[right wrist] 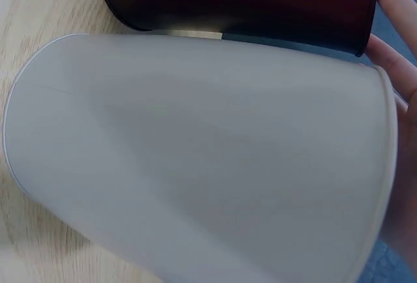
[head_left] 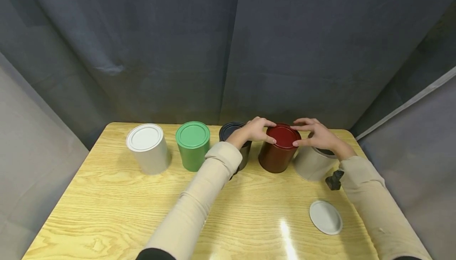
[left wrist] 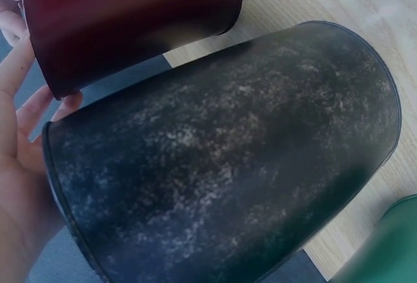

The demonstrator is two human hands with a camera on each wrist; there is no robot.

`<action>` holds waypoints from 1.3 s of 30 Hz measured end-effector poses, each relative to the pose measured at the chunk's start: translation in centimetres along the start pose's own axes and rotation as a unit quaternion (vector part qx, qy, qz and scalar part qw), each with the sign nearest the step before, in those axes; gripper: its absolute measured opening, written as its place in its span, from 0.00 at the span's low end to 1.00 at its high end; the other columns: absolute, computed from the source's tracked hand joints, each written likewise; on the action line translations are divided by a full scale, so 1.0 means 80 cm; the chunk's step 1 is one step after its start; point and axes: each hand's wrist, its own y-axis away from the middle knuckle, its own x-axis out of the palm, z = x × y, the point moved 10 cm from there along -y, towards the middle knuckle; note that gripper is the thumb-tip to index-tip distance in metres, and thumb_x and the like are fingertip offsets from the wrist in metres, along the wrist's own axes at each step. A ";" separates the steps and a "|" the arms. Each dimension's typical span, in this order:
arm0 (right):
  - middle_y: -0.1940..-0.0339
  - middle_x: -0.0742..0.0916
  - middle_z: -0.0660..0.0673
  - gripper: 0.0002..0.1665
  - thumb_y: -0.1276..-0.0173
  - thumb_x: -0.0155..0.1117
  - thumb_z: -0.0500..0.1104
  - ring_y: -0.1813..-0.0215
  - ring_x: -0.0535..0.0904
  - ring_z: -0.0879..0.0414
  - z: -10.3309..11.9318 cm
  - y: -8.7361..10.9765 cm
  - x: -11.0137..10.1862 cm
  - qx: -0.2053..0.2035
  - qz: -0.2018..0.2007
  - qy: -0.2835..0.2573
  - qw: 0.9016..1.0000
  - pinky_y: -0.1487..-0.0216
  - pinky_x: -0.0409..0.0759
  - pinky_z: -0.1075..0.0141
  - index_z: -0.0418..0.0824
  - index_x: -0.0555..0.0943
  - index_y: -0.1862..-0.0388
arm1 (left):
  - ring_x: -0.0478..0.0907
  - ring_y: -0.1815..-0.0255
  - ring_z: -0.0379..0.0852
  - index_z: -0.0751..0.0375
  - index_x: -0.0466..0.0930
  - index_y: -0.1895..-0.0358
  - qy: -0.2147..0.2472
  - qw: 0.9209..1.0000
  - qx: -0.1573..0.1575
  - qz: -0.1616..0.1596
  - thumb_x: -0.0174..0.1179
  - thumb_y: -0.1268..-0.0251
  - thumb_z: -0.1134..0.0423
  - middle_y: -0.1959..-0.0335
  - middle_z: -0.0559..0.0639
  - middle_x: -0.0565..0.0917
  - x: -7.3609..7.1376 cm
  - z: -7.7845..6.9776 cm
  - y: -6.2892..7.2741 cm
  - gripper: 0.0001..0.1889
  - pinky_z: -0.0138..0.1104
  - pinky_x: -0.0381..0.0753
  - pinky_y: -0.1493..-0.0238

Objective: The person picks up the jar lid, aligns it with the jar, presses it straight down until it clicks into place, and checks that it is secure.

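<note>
Both hands are at the red lid point(head_left: 284, 136) on top of the red can point(head_left: 274, 160). My left hand point(head_left: 253, 130) grips the lid's left edge, thumb in front and fingers behind. On the opposite side my right hand point(head_left: 316, 135) grips the rim between spread fingers and thumb. The lid sits level on the can. A dark mottled can point(left wrist: 228, 159) stands under my left wrist, beside the red one. Below my right hand is an uncovered beige can point(head_left: 310, 164). The fingertips are partly hidden behind the red can in the wrist views.
A white can point(head_left: 154, 155) and a green can point(head_left: 194, 155), both lidded, stand left along the table's back edge. A loose pale lid point(head_left: 325, 217) lies flat at the front right of the wooden table point(head_left: 142, 212). Grey curtains point(head_left: 171, 54) hang close behind.
</note>
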 end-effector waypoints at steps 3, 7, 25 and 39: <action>0.41 0.71 0.35 0.35 0.47 0.71 0.49 0.45 0.61 0.43 -0.002 -0.001 0.003 0.003 0.006 -0.002 1.000 0.60 0.74 0.57 0.33 0.74 0.43 | 0.66 0.41 0.43 0.51 0.69 0.37 -0.006 1.000 0.000 0.003 0.62 0.46 0.48 0.42 0.47 0.74 0.002 0.001 -0.001 0.31 0.37 0.65 0.44; 0.42 0.71 0.34 0.35 0.47 0.71 0.48 0.45 0.61 0.43 -0.003 -0.003 0.004 0.002 0.009 0.000 1.000 0.62 0.73 0.58 0.32 0.74 0.44 | 0.65 0.41 0.43 0.51 0.69 0.37 -0.016 1.000 -0.002 0.007 0.62 0.45 0.48 0.42 0.47 0.73 0.002 0.001 -0.001 0.31 0.38 0.65 0.44; 0.41 0.69 0.34 0.39 0.46 0.70 0.50 0.45 0.62 0.43 -0.002 0.005 -0.003 0.019 0.004 -0.003 1.000 0.60 0.75 0.57 0.33 0.70 0.39 | 0.62 0.41 0.46 0.55 0.66 0.35 -0.062 0.998 0.016 -0.009 0.61 0.45 0.45 0.40 0.48 0.71 -0.003 -0.012 0.001 0.34 0.40 0.64 0.45; 0.42 0.72 0.36 0.37 0.47 0.71 0.47 0.45 0.62 0.43 0.013 0.012 -0.020 -0.036 -0.047 0.006 0.998 0.56 0.71 0.48 0.30 0.71 0.42 | 0.62 0.39 0.46 0.58 0.67 0.37 -0.052 0.995 0.068 -0.052 0.61 0.46 0.45 0.38 0.48 0.68 -0.020 -0.033 0.008 0.35 0.40 0.64 0.43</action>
